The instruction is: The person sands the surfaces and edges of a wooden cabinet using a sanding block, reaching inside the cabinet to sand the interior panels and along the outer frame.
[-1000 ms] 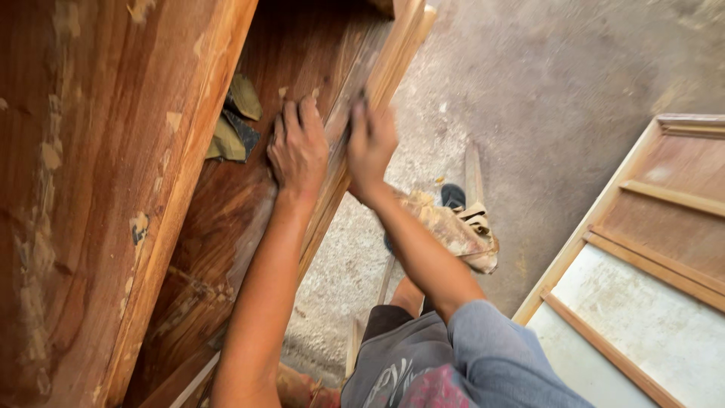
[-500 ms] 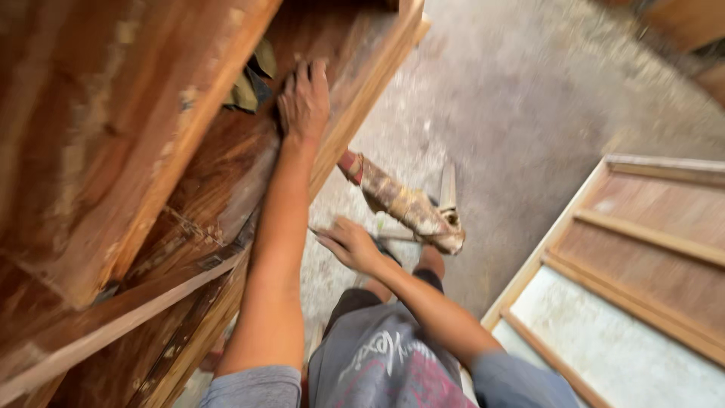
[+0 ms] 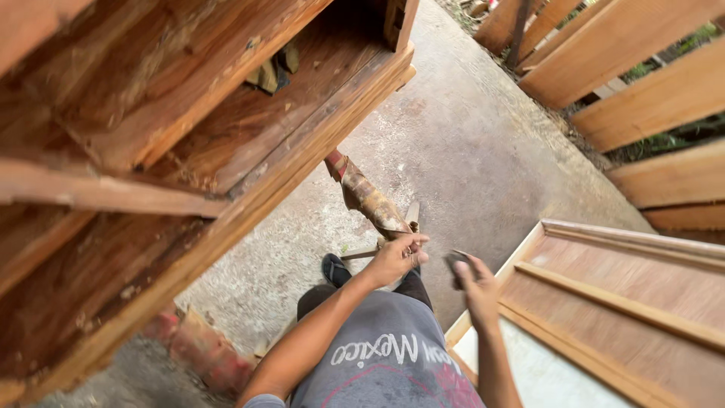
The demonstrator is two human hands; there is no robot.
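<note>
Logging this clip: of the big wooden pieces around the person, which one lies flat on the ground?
The panelled wooden door at lower right, beside the right hand. The large frame on the left stands raised, and the planks at upper right lean on edge.

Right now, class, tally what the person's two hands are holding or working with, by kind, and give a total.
Wooden-framed tool wrapped in worn brown material, gripped by the left hand: 1
Small dark object, too blurred to name, in the right hand: 1
Hands: 2
Total: 4
</note>
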